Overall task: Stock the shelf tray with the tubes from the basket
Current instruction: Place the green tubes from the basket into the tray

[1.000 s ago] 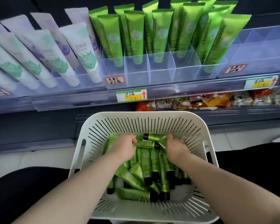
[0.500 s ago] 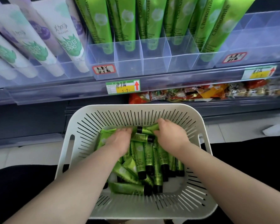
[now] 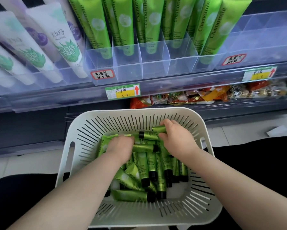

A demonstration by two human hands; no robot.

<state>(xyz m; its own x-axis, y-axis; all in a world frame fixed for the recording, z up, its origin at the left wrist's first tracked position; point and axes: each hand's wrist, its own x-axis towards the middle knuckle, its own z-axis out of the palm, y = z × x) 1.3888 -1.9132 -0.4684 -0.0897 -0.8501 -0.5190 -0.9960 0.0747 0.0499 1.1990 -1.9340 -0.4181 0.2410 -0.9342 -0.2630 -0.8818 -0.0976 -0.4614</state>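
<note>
**Down in the basket: both hands on the green tubes**

Below the shelf edge sits a white slotted basket (image 3: 69, 146), with dark clothing (image 3: 15, 196) showing on either side of it.

- Basket contents: a loose pile of small green tubes (image 3: 149, 166) with black caps. Most lie lengthwise with caps toward the camera, and a few lie crosswise at the far end and near the front.
- Right hand (image 3: 177, 138): at the far end of the pile, fingers clamped round one green tube (image 3: 159, 129), which is lifted slightly above the others.
- Left hand (image 3: 121, 146): knuckles up, fingers curled down into the pile with the tips hidden. Can't tell if they grip anything.
- Shelf tray (image 3: 156, 63): clear plastic with divided cells, directly above and behind the basket. Tall green Chamomile tubes (image 3: 124, 22) stand in the cells leaning back, tops out of frame.
- A handwritten red-bordered label (image 3: 102, 74) is on the tray front, with a price tag (image 3: 123, 91) bearing a red arrow on the rail below.
- Left of the tray: white aloe-print tubes (image 3: 63, 44) and purple-print tubes (image 3: 40, 37), leaning in their own clear holders.
- Right of the tray: another clear divided tray (image 3: 263, 30) with its own red-bordered label (image 3: 234, 59).
- Lower shelf: mixed snack packets (image 3: 197, 95) behind the rail.
</note>
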